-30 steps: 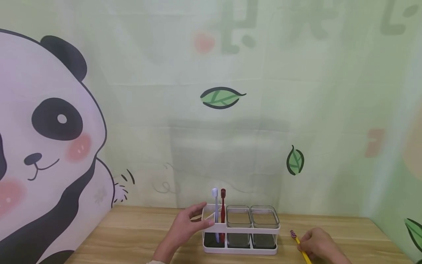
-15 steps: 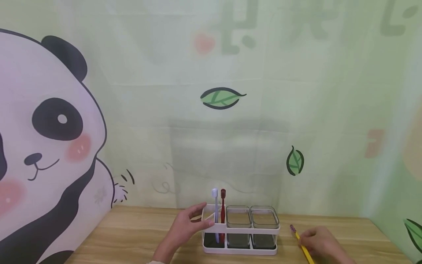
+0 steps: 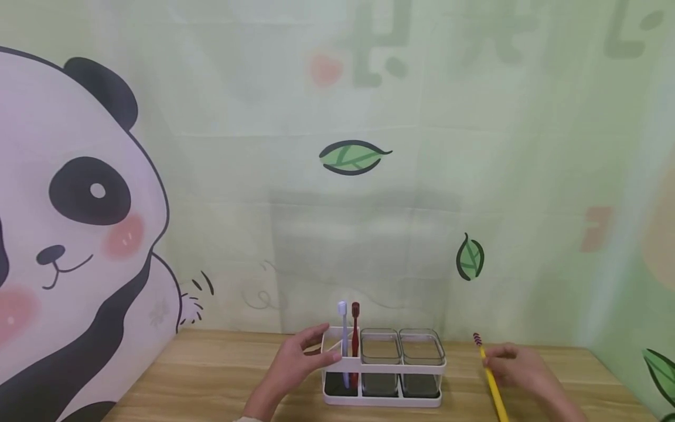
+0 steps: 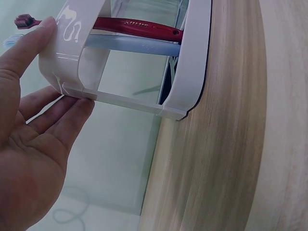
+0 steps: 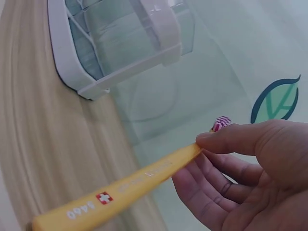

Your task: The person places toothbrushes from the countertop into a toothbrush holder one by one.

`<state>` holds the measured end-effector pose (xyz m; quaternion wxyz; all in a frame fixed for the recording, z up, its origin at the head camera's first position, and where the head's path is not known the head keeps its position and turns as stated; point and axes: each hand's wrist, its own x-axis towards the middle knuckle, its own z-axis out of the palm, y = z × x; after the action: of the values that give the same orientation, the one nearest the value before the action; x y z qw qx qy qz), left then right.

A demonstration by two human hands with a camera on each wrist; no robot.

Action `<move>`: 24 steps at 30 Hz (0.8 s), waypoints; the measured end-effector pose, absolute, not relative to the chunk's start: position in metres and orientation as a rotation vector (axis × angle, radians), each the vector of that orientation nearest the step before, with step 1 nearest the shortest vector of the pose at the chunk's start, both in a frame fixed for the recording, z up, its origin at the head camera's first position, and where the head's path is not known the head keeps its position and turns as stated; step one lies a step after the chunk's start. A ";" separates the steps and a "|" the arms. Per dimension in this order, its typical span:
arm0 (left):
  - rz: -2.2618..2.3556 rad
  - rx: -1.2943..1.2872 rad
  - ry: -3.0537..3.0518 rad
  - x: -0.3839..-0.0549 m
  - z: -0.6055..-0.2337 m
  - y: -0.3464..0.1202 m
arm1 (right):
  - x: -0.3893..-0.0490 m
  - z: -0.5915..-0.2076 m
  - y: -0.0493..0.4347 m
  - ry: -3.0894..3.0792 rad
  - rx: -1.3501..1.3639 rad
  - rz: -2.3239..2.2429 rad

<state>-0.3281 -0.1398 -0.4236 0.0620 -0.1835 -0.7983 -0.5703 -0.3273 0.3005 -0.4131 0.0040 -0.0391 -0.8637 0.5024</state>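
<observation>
In the head view a white toothbrush holder [image 3: 381, 401] stands on the table. Two toothbrushes, one pale blue [image 3: 345, 328] and one dark red [image 3: 355, 334], stand upright in its left part. My left hand [image 3: 292, 366] grips that left end, thumb on the upper band and fingers at the side, as the left wrist view also shows. To the right of the holder, my right hand [image 3: 522, 370] pinches a yellow toothbrush [image 3: 493, 387] between thumb and fingers. Its purple-and-white bristles [image 5: 222, 122] point up and away, and the handle slants down towards me.
Two clear cups [image 3: 379, 353] sit side by side in the holder's middle and right compartments. The wooden table [image 3: 211, 375] ends at a green cloth backdrop [image 3: 227, 176] printed with leaves and a panda [image 3: 79, 264].
My right hand has raised the yellow toothbrush and shifted slightly right, its brush becoming more upright. The left hand keeps its grip on the holder.
</observation>
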 end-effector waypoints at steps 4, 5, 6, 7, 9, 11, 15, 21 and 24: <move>-1.718 -0.550 -2.423 -0.327 -0.423 -0.139 | -0.324 -0.406 0.300 -2.660 -0.074 1.605; -1.719 -0.550 -2.427 -0.328 -0.423 -0.139 | -0.323 -0.404 0.300 -2.650 -0.063 1.615; -1.718 -0.549 -2.431 -0.328 -0.423 -0.140 | -0.323 -0.402 0.299 -2.640 -0.069 1.620; -1.721 -0.546 -2.434 -0.328 -0.423 -0.140 | -0.323 -0.401 0.299 -2.629 -0.057 1.625; -1.727 -0.546 -2.438 -0.329 -0.423 -0.140 | -0.322 -0.398 0.300 -2.609 -0.042 1.639; -1.726 -0.546 -2.440 -0.330 -0.423 -0.140 | -0.321 -0.396 0.300 -2.594 -0.041 1.651; -1.712 -0.544 -2.446 -0.329 -0.423 -0.140 | -0.319 -0.391 0.301 -2.584 -0.024 1.649; -1.717 -0.524 -2.456 -0.328 -0.423 -0.140 | -0.315 -0.383 0.299 -2.557 0.027 1.610; -1.716 -0.529 -2.453 -0.329 -0.424 -0.140 | -0.312 -0.377 0.297 -2.532 0.038 1.612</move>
<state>-0.3295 -0.1403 -0.4237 0.0506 -0.1737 -0.8060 -0.5636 -0.3116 0.2975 -0.3775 0.0698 0.0127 -0.8415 0.5356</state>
